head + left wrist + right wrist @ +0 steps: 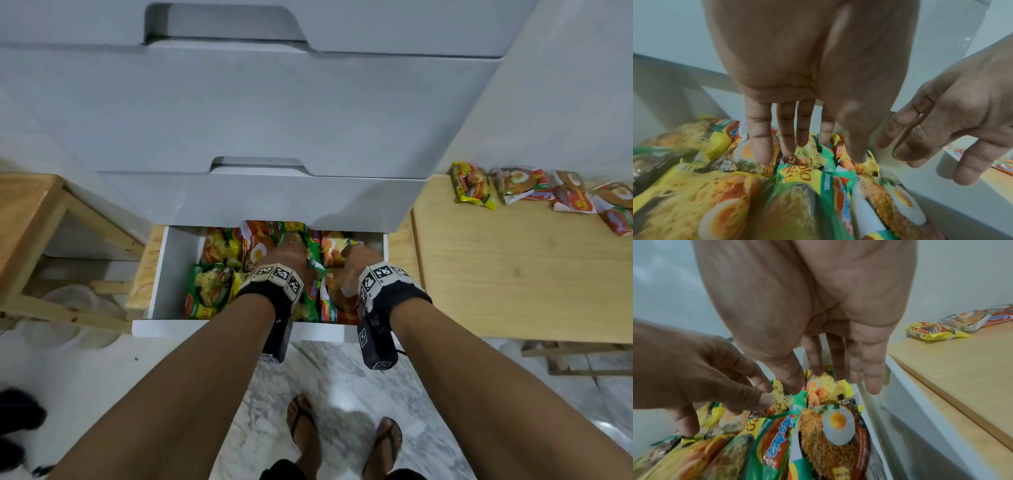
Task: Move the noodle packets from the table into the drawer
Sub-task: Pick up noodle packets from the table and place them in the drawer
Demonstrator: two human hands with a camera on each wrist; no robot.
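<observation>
Both hands' straight fingers [758,146] touch noodle packets [209,291] in drawer [171,274].

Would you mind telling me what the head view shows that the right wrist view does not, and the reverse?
Only the head view shows the closed grey drawers above, the wooden stool at the left, the marble floor and the sandalled feet.

Only the right wrist view shows the right hand with straight fingers reaching down towards the noodle packets in the drawer.

Both show the open white drawer, the left hand among the packets, and the noodle packets left on the light wooden table.
</observation>
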